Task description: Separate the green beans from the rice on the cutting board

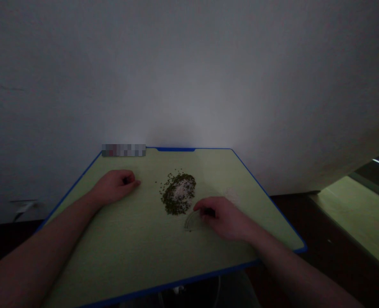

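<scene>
beans [178, 193], small and loose around pale grains, lie in a pile at 12 o'clock on the table [128, 248]. right hand [226, 218] pinches a thin clear container [193, 220] at 5 o'clock of the pile; it looks light and slippery, best held at the rim. left hand [115, 185], loosely curled and holding nothing, rests at 9 o'clock.

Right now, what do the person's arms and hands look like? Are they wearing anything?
Both arms are bare as far as the picture shows: no sleeves, gloves or watch visible. The left hand and right hand show no rings that I can make out, though the dim light hides small details.
</scene>
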`<action>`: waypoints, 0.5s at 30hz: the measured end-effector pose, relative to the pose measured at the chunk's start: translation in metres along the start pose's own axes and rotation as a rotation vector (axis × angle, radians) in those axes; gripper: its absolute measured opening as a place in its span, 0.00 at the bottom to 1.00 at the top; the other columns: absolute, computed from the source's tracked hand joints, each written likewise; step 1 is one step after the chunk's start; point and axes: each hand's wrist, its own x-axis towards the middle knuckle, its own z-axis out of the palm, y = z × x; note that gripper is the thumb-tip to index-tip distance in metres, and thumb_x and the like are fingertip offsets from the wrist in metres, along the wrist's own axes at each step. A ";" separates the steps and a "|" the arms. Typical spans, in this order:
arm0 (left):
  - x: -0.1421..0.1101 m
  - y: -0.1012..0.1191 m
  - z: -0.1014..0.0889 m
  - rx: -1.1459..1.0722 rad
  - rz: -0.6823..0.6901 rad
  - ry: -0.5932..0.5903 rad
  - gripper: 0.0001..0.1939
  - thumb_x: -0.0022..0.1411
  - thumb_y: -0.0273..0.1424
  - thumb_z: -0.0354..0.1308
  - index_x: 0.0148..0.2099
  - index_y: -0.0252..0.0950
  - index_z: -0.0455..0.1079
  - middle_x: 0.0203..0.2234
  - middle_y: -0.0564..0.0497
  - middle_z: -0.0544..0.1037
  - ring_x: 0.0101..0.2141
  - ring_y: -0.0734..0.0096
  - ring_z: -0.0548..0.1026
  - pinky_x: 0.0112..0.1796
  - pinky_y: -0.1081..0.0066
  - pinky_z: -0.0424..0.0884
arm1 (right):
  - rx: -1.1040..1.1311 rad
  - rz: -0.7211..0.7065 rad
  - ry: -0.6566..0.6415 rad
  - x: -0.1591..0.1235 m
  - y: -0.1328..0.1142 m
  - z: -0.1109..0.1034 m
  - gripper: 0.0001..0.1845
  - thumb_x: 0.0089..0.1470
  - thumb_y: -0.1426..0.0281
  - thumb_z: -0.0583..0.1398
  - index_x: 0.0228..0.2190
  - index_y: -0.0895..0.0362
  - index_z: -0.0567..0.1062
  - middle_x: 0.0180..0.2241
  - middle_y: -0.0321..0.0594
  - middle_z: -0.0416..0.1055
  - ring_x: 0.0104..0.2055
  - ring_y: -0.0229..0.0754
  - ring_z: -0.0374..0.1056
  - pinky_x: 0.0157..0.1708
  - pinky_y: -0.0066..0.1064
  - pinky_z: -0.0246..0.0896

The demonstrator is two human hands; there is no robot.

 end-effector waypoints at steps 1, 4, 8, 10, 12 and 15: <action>0.000 0.001 0.000 0.005 -0.005 -0.001 0.18 0.58 0.45 0.49 0.24 0.36 0.61 0.18 0.54 0.66 0.22 0.72 0.65 0.26 0.72 0.57 | 0.010 -0.013 -0.045 -0.002 -0.003 0.001 0.19 0.48 0.80 0.56 0.41 0.57 0.77 0.30 0.37 0.74 0.30 0.37 0.67 0.31 0.27 0.60; 0.002 0.003 -0.002 0.028 -0.007 -0.001 0.17 0.57 0.44 0.50 0.24 0.36 0.61 0.18 0.54 0.67 0.22 0.72 0.65 0.26 0.71 0.57 | 0.029 -0.037 -0.131 -0.013 -0.013 0.004 0.19 0.47 0.80 0.56 0.40 0.56 0.77 0.31 0.37 0.75 0.31 0.37 0.68 0.32 0.27 0.61; 0.002 0.002 -0.001 0.032 -0.007 -0.001 0.18 0.57 0.45 0.49 0.24 0.36 0.62 0.18 0.53 0.67 0.23 0.71 0.65 0.26 0.71 0.57 | 0.030 -0.010 -0.130 -0.034 -0.019 0.008 0.19 0.46 0.80 0.56 0.40 0.55 0.77 0.35 0.39 0.76 0.35 0.40 0.70 0.35 0.29 0.62; 0.001 0.002 -0.001 0.028 -0.006 -0.007 0.18 0.57 0.45 0.49 0.24 0.36 0.62 0.18 0.53 0.67 0.23 0.71 0.65 0.26 0.71 0.57 | 0.045 0.010 -0.115 -0.043 -0.020 0.010 0.19 0.46 0.79 0.56 0.40 0.55 0.77 0.35 0.39 0.76 0.35 0.40 0.70 0.34 0.29 0.63; 0.001 0.002 0.000 0.028 -0.014 -0.010 0.18 0.57 0.45 0.49 0.24 0.36 0.62 0.18 0.53 0.67 0.22 0.71 0.65 0.26 0.71 0.57 | 0.056 0.014 -0.100 -0.047 -0.021 0.012 0.19 0.47 0.79 0.56 0.40 0.55 0.77 0.34 0.39 0.76 0.34 0.39 0.70 0.34 0.29 0.63; 0.001 0.004 -0.001 0.017 -0.031 -0.004 0.17 0.56 0.44 0.49 0.25 0.36 0.63 0.18 0.53 0.68 0.23 0.71 0.66 0.26 0.71 0.57 | 0.078 -0.002 -0.063 -0.044 -0.025 0.016 0.19 0.48 0.79 0.56 0.41 0.55 0.77 0.35 0.39 0.76 0.35 0.39 0.70 0.36 0.29 0.62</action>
